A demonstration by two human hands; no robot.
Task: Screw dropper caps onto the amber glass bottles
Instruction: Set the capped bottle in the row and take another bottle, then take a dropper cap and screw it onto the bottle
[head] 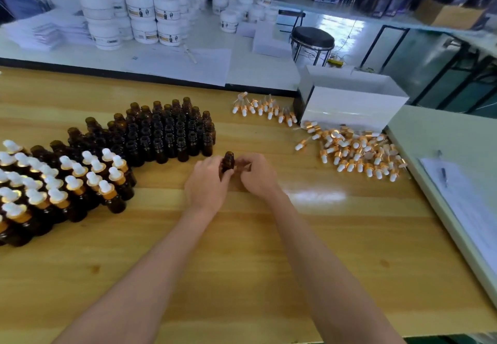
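Observation:
My left hand [208, 183] grips an uncapped amber glass bottle [228, 161] upright above the wooden table [242, 249]. My right hand [256, 174] is curled close beside the bottle; whatever it holds is hidden by its fingers. Several open amber bottles [166, 134] stand in rows behind the hands. At the left stand several capped bottles [67, 182] with white bulbs and gold collars. Loose dropper caps [355, 153] lie in a pile at the right, with a smaller group [265, 108] further back.
A white box [349, 104] stands behind the cap pile. A pale green surface [441, 139] with papers [468, 198] and a pen adjoins the table on the right. White jars [139, 18] and a black stool [312, 38] are beyond the table's far edge.

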